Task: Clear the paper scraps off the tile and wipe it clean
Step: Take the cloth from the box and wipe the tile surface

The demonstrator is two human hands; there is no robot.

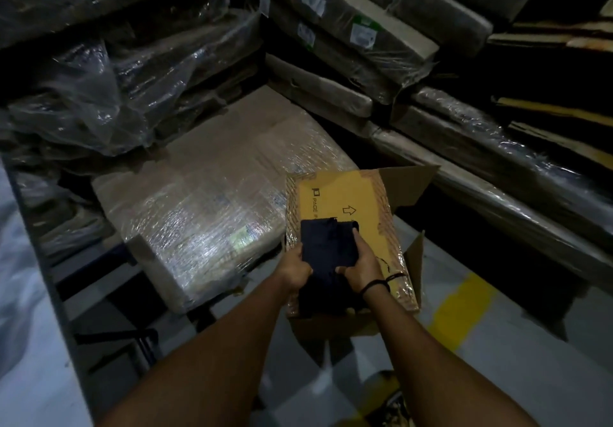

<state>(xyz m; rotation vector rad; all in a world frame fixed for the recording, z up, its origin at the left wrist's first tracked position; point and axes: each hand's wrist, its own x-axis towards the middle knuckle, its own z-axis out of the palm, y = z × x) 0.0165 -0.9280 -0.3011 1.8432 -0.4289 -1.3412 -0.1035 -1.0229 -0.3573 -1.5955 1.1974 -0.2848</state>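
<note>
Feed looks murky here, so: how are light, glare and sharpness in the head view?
Head view: dim overall, and the dark cloth held by the left hand and right hand shows almost no detail. Head view: bright glare on the wrapped pack, while the box print is partly readable. Head view: the lower corners are smeared, and straight edges bend from the wide-angle lens.

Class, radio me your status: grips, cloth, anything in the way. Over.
Left grip, right grip both holding dark cloth. Cloth over cardboard box, flap open. Plastic-wrapped stacks close around.

Wrapped stacks (pixel 348 38) crowd L & back; floor (pixel 517 370) R of carton (pixel 338 194) open.
</note>
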